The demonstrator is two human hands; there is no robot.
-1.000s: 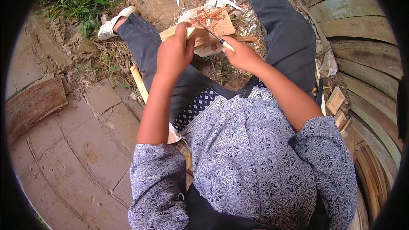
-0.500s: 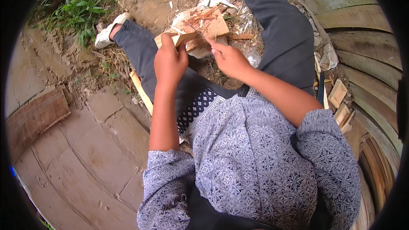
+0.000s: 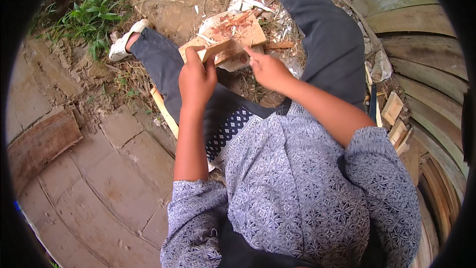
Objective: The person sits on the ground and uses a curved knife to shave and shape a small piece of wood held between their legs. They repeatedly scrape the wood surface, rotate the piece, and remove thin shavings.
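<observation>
The shirt (image 3: 292,178) is blue-white with dark starry flowers (its hem (image 3: 230,128) is navy, dotted with white diamonds); the trousers (image 3: 333,44) are charcoal, the piece of wood (image 3: 217,48) pale tan, the grass (image 3: 94,12) green.

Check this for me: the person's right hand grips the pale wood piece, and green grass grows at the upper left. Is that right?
Not quite: the head view shows the left hand gripping the pale wood piece, not the right hand. Green grass is indeed at upper left.
</observation>
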